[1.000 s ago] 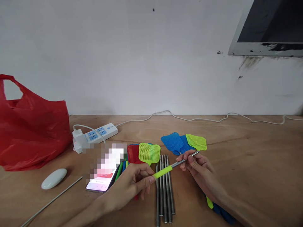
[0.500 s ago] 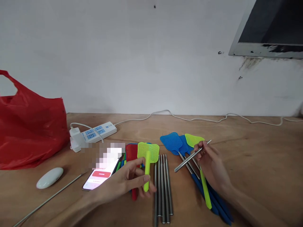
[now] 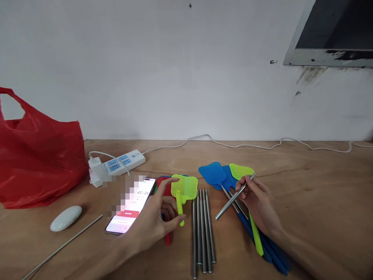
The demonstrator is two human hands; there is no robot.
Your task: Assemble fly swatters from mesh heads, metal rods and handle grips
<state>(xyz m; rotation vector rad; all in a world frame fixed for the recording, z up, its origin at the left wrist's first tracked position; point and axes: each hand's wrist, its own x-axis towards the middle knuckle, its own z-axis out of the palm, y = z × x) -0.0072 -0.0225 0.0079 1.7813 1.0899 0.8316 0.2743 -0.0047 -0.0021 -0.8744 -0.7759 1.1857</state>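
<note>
My left hand (image 3: 160, 216) holds a yellow-green plastic handle (image 3: 180, 208) near its lower end, thumb against it, index finger raised off it. Behind the handle lie a yellow-green fly swatter head (image 3: 188, 187) and a red one, partly covered by my hand. In my right hand (image 3: 259, 206), a silver metal tube (image 3: 235, 196) slants between thumb and fingers. Below that hand are assembled fly swatters with blue heads (image 3: 212, 174) and a yellow-green head (image 3: 240, 171); their handles run under my wrist. Several metal tubes (image 3: 204, 233) lie side by side between my hands.
A lit phone (image 3: 132, 212), partly blurred out, lies left of my left hand. Farther left are a white oval object (image 3: 66, 218), a grey cable (image 3: 62, 247) and a red plastic bag (image 3: 43, 163). A power strip (image 3: 125, 161) with a white cord stands near the wall.
My left hand's index finger has lifted away from the yellow-green handle, which sits slightly higher and tilts more. My right hand keeps the metal tube in nearly the same place. The view has shifted slightly.
</note>
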